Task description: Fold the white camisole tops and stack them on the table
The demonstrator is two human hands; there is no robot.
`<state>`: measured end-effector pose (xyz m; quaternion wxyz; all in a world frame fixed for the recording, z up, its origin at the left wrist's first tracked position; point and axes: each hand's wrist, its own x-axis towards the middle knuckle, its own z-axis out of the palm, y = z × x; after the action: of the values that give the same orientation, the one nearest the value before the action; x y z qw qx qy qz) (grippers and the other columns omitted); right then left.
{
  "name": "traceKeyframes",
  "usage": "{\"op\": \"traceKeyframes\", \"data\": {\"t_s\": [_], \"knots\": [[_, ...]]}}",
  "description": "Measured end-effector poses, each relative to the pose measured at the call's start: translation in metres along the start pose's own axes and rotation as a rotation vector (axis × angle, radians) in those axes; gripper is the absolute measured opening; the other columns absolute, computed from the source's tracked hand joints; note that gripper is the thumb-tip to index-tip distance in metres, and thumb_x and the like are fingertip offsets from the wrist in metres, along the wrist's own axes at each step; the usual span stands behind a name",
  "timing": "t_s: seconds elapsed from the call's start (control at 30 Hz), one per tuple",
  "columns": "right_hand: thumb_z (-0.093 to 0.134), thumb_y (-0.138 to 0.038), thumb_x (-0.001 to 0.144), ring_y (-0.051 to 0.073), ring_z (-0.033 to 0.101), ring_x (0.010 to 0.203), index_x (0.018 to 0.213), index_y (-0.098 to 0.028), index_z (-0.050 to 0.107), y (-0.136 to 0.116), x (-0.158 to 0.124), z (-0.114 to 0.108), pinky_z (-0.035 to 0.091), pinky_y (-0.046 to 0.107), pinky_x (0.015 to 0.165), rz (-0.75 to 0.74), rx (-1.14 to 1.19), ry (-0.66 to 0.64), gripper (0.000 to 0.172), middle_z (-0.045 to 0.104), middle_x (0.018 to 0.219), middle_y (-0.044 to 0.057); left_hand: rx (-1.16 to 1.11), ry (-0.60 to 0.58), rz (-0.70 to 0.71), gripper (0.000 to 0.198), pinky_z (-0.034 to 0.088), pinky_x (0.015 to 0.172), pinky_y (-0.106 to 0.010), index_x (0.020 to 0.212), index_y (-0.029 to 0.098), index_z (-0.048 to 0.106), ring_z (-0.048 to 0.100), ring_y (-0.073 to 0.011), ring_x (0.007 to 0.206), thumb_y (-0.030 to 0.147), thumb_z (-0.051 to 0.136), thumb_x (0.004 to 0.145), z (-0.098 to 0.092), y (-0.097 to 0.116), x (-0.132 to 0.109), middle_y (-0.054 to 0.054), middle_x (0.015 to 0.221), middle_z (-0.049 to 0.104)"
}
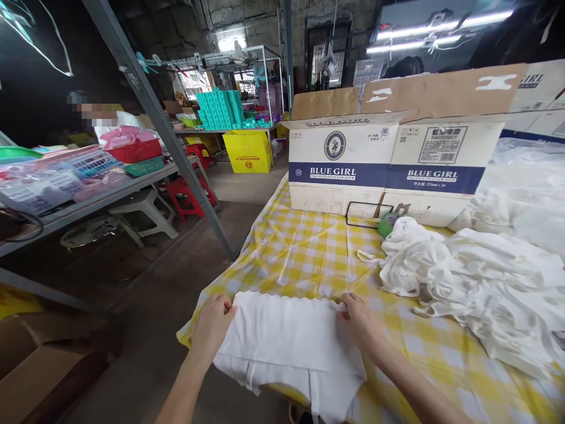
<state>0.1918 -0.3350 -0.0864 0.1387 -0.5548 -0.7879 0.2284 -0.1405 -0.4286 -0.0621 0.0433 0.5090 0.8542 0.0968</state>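
A white garment (289, 333) with a wavy top edge is spread out in front of me, its lower part hanging over the near table edge. Seams and narrow strips show along its lower side. My left hand (214, 318) pinches its upper left corner between thumb and fingers. At the upper right corner, my right hand (356, 321) grips the same edge. The cloth looks fairly flat between them. To the right lies a heap of white garments (459, 265), tangled together, with a thin strap loop trailing toward the middle of the table.
Yellow-and-white checked cloth (318, 247) covers the table. At its back stands an open cardboard box (344, 171), with a green tape roll (389, 224) and a black wire frame (368, 203) before it. A metal post (176, 147) rises at left. Beyond it sits a person (106, 121).
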Motion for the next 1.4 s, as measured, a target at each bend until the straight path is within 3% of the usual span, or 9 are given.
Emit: {"op": "traceKeyframes", "data": {"t_s": [0.13,0.23,0.4,0.57,0.77,1.13,1.4], "knots": [[0.044,-0.016,0.072,0.015,0.05,0.059,0.073,-0.021,0.047,0.006,-0.002,-0.004,0.032,0.023,0.054,0.016,0.042,-0.034,0.005,0.054,0.063,-0.002,-0.155,0.007,0.02,0.016,0.036,0.06,-0.024,0.064,0.02,0.045,0.054,-0.0157,0.065,0.031,0.047,0.076,-0.008,-0.001,-0.002,0.001,0.065,0.054],[0.046,-0.021,0.073,0.013,0.046,0.053,0.068,-0.021,0.043,0.008,0.007,-0.01,0.028,0.022,0.05,0.04,0.097,-0.027,0.006,0.049,0.057,-0.004,-0.282,-0.02,0.04,0.018,0.035,0.055,-0.022,0.066,0.02,0.045,0.052,-0.0137,0.06,0.034,0.045,0.077,-0.019,-0.002,0.011,0.004,0.06,0.051],[0.047,-0.023,0.077,0.012,0.049,0.056,0.073,-0.02,0.048,0.001,0.044,-0.014,0.028,0.021,0.053,0.05,0.056,0.06,0.005,0.055,0.061,-0.003,-0.089,0.131,0.03,0.014,0.035,0.056,-0.02,0.073,0.02,0.049,0.055,-0.0131,0.06,0.033,0.045,0.079,-0.025,0.012,0.059,0.004,0.06,0.055],[0.046,-0.02,0.079,0.019,0.056,0.071,0.083,-0.017,0.054,-0.009,0.075,-0.006,0.031,0.027,0.065,0.097,-0.029,0.128,0.009,0.062,0.072,0.006,0.042,0.187,0.025,0.019,0.037,0.061,-0.025,0.101,0.019,0.049,0.062,-0.0204,0.072,0.024,0.041,0.085,-0.008,0.039,0.09,-0.006,0.079,0.065],[0.044,-0.017,0.083,0.022,0.057,0.084,0.107,-0.018,0.049,-0.012,0.077,0.003,0.03,0.032,0.079,0.096,-0.076,0.182,0.025,0.064,0.087,0.008,0.151,0.177,0.093,0.026,0.04,0.067,-0.028,0.112,0.018,0.047,0.063,-0.0223,0.082,0.02,0.034,0.09,0.006,0.047,0.092,-0.012,0.095,0.065],[0.039,-0.017,0.085,0.02,0.058,0.087,0.111,-0.019,0.042,-0.001,0.077,0.006,0.031,0.03,0.076,0.078,-0.065,0.262,0.027,0.064,0.092,0.006,0.18,0.224,0.178,0.022,0.039,0.07,-0.025,0.108,0.019,0.049,0.062,-0.0201,0.089,0.026,0.035,0.093,0.006,0.039,0.096,-0.007,0.103,0.065],[0.04,-0.016,0.085,0.021,0.057,0.089,0.111,-0.018,0.044,0.002,0.08,0.014,0.03,0.031,0.077,0.064,-0.099,0.288,0.027,0.063,0.095,0.008,0.243,0.165,0.27,0.027,0.041,0.064,-0.026,0.113,0.022,0.052,0.064,-0.021,0.081,0.021,0.038,0.09,0.009,0.04,0.106,-0.008,0.098,0.066]]}}
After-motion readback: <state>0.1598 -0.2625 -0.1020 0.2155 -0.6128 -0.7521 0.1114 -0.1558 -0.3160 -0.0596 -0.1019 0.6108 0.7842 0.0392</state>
